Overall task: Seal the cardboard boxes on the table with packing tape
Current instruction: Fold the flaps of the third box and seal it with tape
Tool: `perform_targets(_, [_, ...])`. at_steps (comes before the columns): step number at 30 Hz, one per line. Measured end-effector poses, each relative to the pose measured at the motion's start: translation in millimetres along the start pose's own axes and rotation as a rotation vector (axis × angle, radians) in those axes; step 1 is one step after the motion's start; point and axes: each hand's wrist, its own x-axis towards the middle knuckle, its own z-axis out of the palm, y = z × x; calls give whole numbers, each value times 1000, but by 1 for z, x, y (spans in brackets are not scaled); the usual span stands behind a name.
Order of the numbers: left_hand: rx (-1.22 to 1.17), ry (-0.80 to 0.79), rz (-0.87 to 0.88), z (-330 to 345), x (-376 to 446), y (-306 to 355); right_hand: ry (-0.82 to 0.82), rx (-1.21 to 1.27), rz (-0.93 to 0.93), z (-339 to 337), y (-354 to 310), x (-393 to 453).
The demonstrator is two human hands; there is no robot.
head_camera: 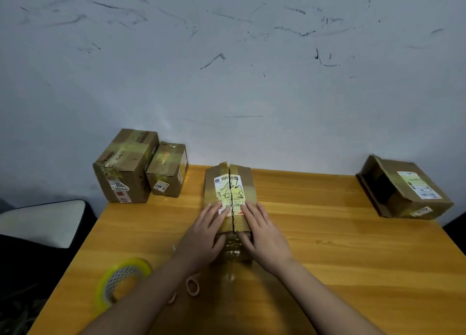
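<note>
A cardboard box (228, 180) with a split shipping label lies in the middle of the wooden table (340, 246). Its two top flaps meet at a dark seam. My left hand (205, 236) presses flat on the left flap near the box's front edge. My right hand (262, 233) presses flat on the right flap beside it. Both thumbs reach down the box's front face, where a strip of clear tape shows. A roll of yellowish packing tape (121, 281) stands at the table's front left. Pink-handled scissors (192, 286) lie under my left forearm, partly hidden.
Two taped cardboard boxes stand at the back left corner, a larger box (124, 168) and a smaller box (167, 170). Another box (403, 188) with an open side flap sits at the back right corner. A white cushioned seat (42, 221) is left of the table.
</note>
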Motion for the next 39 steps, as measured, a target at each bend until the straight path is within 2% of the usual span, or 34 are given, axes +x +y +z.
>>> perform_targets(3, [-29, -91, -33, -6, 4, -5, -1, 12, -11, -5, 6, 3])
perform_targets(7, [-227, 42, -184, -7, 23, 15, 214, 133, 70, -10, 3, 25])
perform_targets(9, [-179, 59, -197, -2, 31, 23, 160, 136, 62, -4, 0, 35])
perform_targets(12, [13, -3, -159, 2, 33, 22, 29, 176, 57, 3, 1, 37])
perform_targets(15, [145, -64, -109, -1, 33, 15, 4, 95, 49, 4, 3, 36])
perform_targets(19, [187, -103, -97, -2, 38, 13, -13, 29, 64, 13, 0, 41])
perform_targets(23, [124, -148, -103, -4, 40, 11, 15, -128, 53, 30, -4, 43])
perform_targets(27, [45, -112, -106, -2, 43, 10, 3, -57, 119, 28, -8, 45])
perform_targets(30, [-27, -97, -87, -4, 40, 8, 31, 99, 152, 15, -12, 39])
perform_targets(35, [-107, 90, -93, -17, 35, 13, 236, 221, 181, -17, -15, 43])
perform_targets(39, [-200, 153, -107, -36, 35, 11, 248, 265, 192, -38, -23, 55])
